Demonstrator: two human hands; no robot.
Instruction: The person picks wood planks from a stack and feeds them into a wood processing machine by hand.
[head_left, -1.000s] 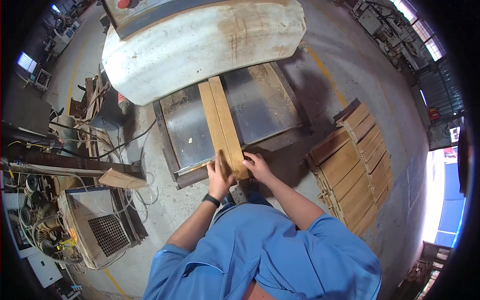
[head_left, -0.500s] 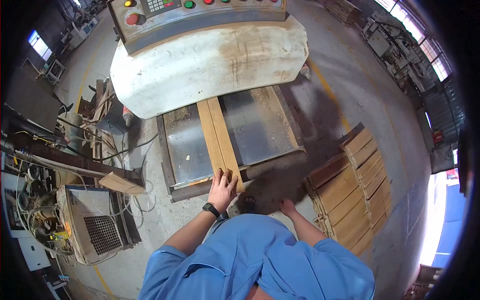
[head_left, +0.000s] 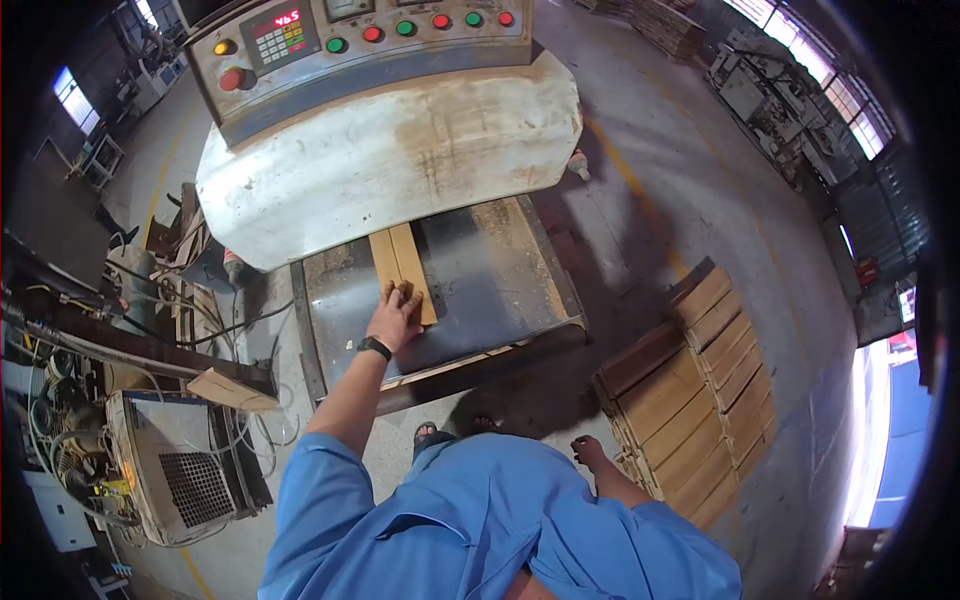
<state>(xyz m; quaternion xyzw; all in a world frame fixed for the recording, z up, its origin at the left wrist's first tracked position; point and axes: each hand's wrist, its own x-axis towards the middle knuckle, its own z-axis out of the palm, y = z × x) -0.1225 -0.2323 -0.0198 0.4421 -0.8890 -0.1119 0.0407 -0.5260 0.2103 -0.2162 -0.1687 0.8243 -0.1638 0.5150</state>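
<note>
Two narrow wooden strips point(head_left: 402, 258) lie side by side on the metal bed point(head_left: 470, 290) of a machine, their far ends hidden under its white hood point(head_left: 400, 150). My left hand point(head_left: 394, 318), with a watch on the wrist, rests on the near ends of the strips, its fingers spread over them. Down at my right side hangs my right hand point(head_left: 588, 450), away from the machine and nearest to the stacked boards point(head_left: 680, 400); its fingers are small and dark in the view.
A control panel point(head_left: 370, 45) with coloured buttons tops the machine. Left stand a metal unit with a grille point(head_left: 200, 490), hoses and a bin of wood scraps point(head_left: 205, 262). Boards are stacked low on the right. Other machinery point(head_left: 770, 110) is at the far right.
The two strips have gone further under the hood, and my left hand has moved forward with them. My right hand hangs slightly lower in view. The view has shifted, showing more of the control panel.
</note>
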